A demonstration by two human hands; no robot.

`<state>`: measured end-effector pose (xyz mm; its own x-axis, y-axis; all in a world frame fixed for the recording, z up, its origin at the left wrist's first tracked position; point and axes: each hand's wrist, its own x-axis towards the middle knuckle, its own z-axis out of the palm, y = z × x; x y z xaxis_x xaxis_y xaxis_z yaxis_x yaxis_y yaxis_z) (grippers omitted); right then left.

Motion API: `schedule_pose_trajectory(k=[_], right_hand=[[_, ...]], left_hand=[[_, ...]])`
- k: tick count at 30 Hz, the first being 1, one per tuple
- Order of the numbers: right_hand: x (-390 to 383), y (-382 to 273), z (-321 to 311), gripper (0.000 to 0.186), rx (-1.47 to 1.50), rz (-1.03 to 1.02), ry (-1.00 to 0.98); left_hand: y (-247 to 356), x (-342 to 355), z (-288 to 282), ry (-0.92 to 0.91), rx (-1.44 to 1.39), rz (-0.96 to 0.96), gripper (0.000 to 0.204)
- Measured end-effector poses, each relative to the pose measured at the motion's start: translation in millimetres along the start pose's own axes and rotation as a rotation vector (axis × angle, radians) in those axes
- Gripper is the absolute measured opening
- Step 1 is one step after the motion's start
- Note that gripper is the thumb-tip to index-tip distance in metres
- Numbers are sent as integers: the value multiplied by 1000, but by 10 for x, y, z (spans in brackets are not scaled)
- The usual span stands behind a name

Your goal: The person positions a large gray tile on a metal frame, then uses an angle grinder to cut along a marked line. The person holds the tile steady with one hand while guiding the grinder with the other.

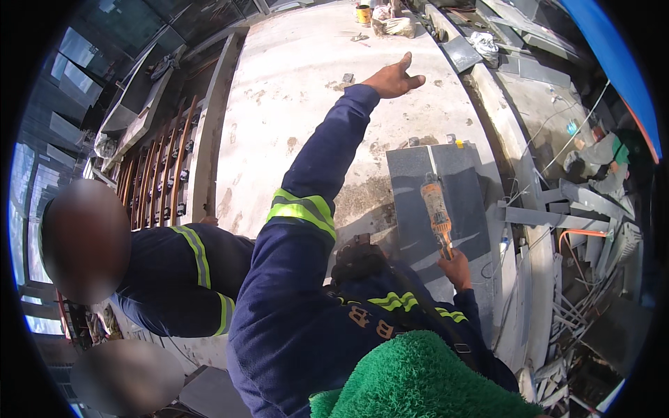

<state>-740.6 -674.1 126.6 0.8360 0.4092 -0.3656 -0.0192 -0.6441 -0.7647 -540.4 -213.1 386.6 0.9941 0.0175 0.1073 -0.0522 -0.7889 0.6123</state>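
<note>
My left arm reaches far forward over the pale concrete. My left hand [396,78] is in the air with its thumb and a finger stretched apart, and nothing shows in it. Lower and to the right, my right hand [456,270] is wrapped round the rear end of an orange and grey angle grinder [437,209]. The grinder points away from me, over a dark grey slab [408,184] with a pale gap running lengthwise from its far edge. Whether the tool touches the slab I cannot tell. A green towel [418,380] hangs at my chest and hides part of my body.
Another person in a dark blue jacket [164,265] with reflective bands is close on my left. Beyond lie a yellow bucket [363,14] and a pale bag [397,26]. Offcuts and loose cables clutter the right, past a concrete curb [512,132]. Brown rails [157,164] run at the left.
</note>
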Motion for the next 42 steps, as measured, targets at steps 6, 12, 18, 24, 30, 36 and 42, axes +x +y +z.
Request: schedule_pose_trajectory(k=[6,12,18,24,30,36,42], right_hand=[[-259,148,1,48,-10,-57,70],[-564,263,66,51,78,96,119],[-422,169,140,55,19,207,106],[416,591,535,72,91,262,-89],[1262,795,997,73,1416,564,-235],[1583,780,1248,44,1642,592,-218],[1666,928,1350,38,1659,678,-176]], left_hand=[[560,904,-643,443,64,187,65],[396,-632,1960,179,-552,-315,73],[-404,-1623,4043,-406,-1410,-849,81],[-906,-1239,4822,-143,-1719,-1040,65],[-1626,-1065,4944,-283,-1811,-967,61],[-1848,-901,4984,-288,-1713,-1010,56],[-2013,-969,5104,-275,-1704,-1001,56]])
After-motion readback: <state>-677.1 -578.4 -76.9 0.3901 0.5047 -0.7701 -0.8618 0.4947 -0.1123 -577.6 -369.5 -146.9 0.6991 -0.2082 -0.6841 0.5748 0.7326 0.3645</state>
